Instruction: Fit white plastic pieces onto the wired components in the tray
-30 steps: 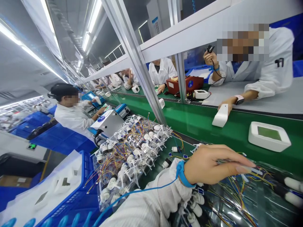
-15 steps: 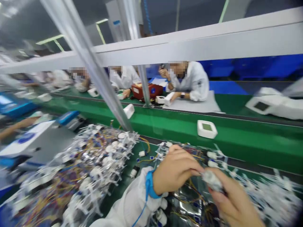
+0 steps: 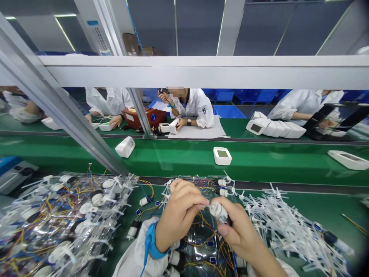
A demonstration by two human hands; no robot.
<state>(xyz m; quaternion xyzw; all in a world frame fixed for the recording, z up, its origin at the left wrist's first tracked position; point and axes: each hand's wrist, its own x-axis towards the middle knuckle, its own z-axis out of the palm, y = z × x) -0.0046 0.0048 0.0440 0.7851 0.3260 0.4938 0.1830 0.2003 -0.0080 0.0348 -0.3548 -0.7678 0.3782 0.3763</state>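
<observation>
My right hand (image 3: 239,234) is closed around a small white cylindrical part (image 3: 218,210) with a dark body, held above a clear tray of wired parts (image 3: 201,246). My left hand (image 3: 177,213) has its fingers pinched together at the white cap of that part. A blue wrist strap (image 3: 150,242) with a blue cord circles my left wrist over a white sleeve. Coloured wires run under both hands.
A heap of wired white parts in clear packaging (image 3: 57,215) lies at the left, a pile of white cable ties (image 3: 285,227) at the right. A green conveyor (image 3: 178,157) carries white devices (image 3: 222,156). Several people in white coats (image 3: 193,105) work across it. A slanted metal post (image 3: 57,104) stands left.
The view has swung right. My left hand drew back from reaching over the tray, my right hand came into view, and both now meet on the small white part.
</observation>
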